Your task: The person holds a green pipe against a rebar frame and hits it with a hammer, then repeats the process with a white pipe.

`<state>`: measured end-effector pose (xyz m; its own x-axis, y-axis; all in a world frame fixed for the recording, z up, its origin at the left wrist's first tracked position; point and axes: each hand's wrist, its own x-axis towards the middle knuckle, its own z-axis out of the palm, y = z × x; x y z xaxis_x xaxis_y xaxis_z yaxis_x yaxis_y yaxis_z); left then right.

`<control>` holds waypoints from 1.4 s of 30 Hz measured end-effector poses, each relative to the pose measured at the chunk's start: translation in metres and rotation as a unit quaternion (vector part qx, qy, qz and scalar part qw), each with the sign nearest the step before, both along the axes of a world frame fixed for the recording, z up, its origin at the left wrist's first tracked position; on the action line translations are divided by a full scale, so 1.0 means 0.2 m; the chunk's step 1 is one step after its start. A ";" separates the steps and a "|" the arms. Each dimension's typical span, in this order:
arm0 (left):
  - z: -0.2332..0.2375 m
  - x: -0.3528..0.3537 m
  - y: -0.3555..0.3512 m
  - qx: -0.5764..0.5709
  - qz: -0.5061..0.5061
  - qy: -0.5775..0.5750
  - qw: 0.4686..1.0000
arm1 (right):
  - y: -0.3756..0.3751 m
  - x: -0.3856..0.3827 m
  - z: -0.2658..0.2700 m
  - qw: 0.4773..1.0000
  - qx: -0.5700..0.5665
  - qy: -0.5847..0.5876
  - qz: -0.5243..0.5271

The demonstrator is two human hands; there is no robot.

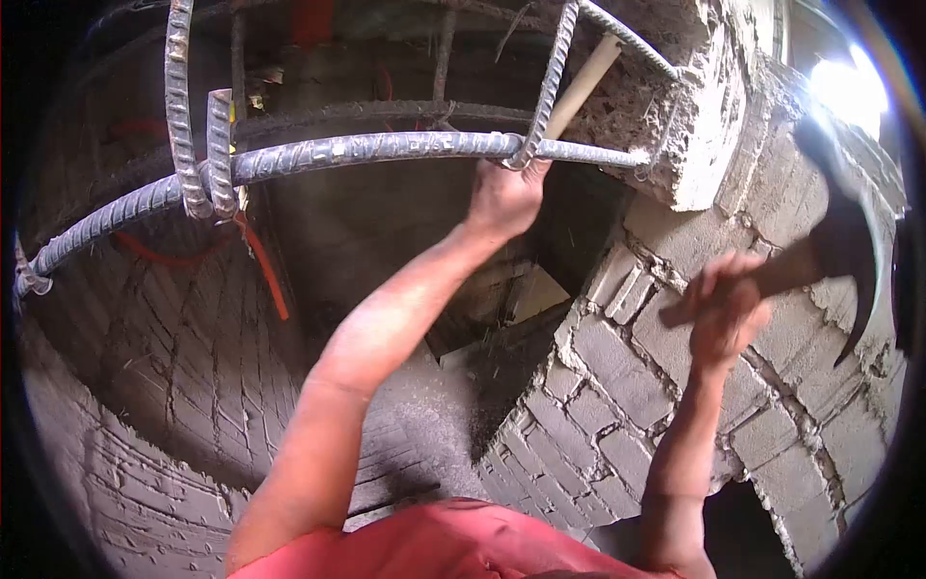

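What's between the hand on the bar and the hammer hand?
Head view: a block wall corner sits between the left hand on the rebar and the right hand holding the hammer.

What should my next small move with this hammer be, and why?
Probably a short strike on the concrete chunk. Your right hand holds the hammer raised beside it. The chunk looks broken and encases the end of the rebar. Your left hand grips that bar close by, so aim the blow well away from it.
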<state>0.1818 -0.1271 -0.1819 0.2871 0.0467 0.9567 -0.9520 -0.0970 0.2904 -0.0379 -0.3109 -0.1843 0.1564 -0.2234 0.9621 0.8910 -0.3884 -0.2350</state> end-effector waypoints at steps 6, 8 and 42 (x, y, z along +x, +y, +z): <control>-0.10 -0.02 -0.54 -0.184 -0.141 0.069 0.970 | 0.05 -0.06 -0.65 0.995 0.065 0.058 0.039; -0.10 -0.17 -0.55 -0.223 -0.305 0.117 0.919 | 0.10 -0.11 -0.80 0.993 0.086 0.073 0.026; -0.15 -0.08 0.05 0.106 -0.057 0.111 0.986 | 0.18 -0.13 -1.07 0.913 0.201 0.206 0.290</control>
